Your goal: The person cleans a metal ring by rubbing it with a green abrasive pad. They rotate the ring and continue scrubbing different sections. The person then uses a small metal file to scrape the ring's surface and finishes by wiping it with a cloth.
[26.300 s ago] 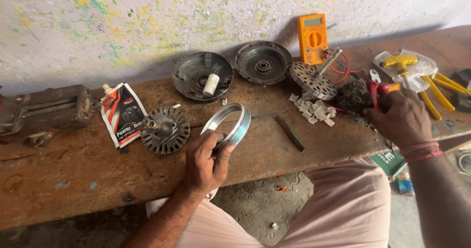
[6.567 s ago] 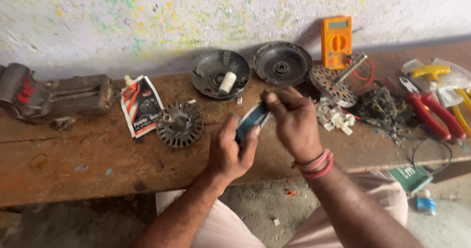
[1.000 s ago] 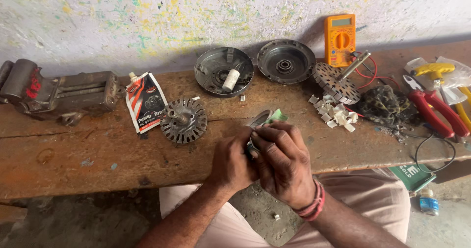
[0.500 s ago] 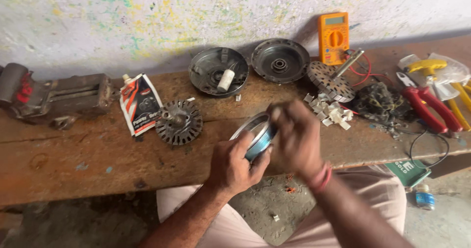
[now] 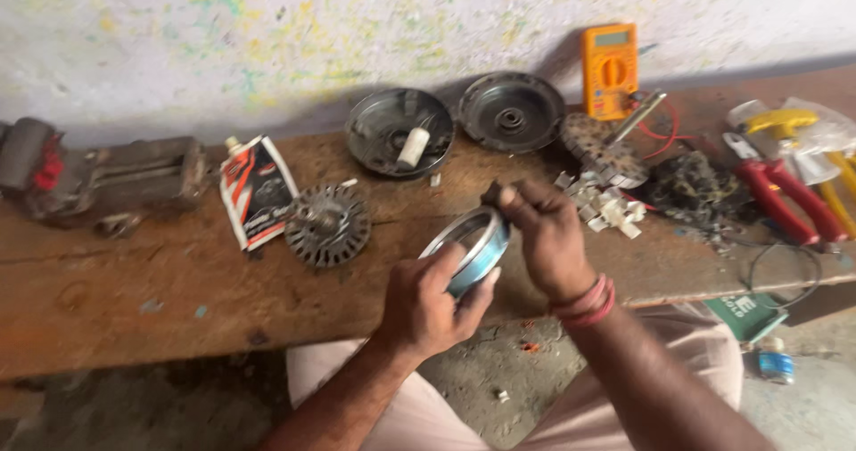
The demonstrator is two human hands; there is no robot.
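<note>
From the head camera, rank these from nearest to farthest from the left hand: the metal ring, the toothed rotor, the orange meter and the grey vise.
1. Metal ring: in the left hand.
2. Toothed rotor: up and left on the bench.
3. Orange meter against the wall at right, and grey vise at far left: too close to call.

This is a small repair workshop for electric motors or fans. A worn, scarred wooden bench [image 5: 134,308] runs along a paint-flecked plaster wall [image 5: 267,32]. On it lie two round dark metal motor covers [image 5: 510,112], a slotted steel stator core [image 5: 328,225] and an orange handheld multimeter [image 5: 610,69] at the far side, red-handled pliers [image 5: 774,197] at right, a grey metal bench vice [image 5: 107,179] far left.
</note>
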